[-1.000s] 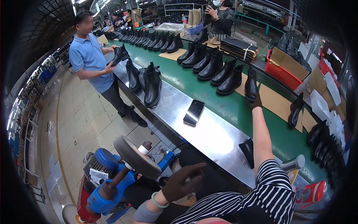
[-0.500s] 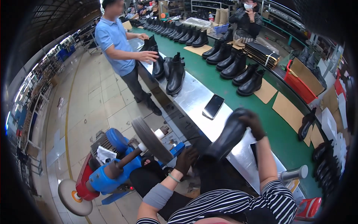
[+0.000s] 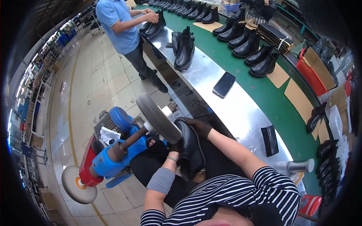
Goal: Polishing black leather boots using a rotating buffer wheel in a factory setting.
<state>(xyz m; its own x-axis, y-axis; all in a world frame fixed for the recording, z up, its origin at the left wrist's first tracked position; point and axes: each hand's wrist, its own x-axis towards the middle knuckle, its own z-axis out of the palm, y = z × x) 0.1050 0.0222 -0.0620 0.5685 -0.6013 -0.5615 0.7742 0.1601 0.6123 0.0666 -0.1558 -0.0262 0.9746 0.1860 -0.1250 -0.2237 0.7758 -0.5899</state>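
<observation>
A black leather ankle boot (image 3: 191,147) is held over my lap, its upper against the rim of the grey-brown buffing wheel (image 3: 156,115). My right hand (image 3: 201,127), in a dark glove, is closed around the toe end. Low on the wheel side, my left hand (image 3: 173,147), also gloved, grips the boot; its fingers are mostly hidden by the boot and the wheel. The wheel sits on the shaft of a blue and red polishing machine (image 3: 107,164), which carries a pale wheel (image 3: 77,184) at its other end.
Beside me runs a metal-topped table (image 3: 211,73) with a phone (image 3: 224,84), a black case (image 3: 269,141) and a pair of boots (image 3: 184,51). Boots line the green surface (image 3: 260,100) beyond. A person in a blue shirt (image 3: 120,24) handles boots at the far left.
My right hand has brought the boot from above the table down and left to the wheel. My left hand has joined it on the boot. The view has tilted downward.
</observation>
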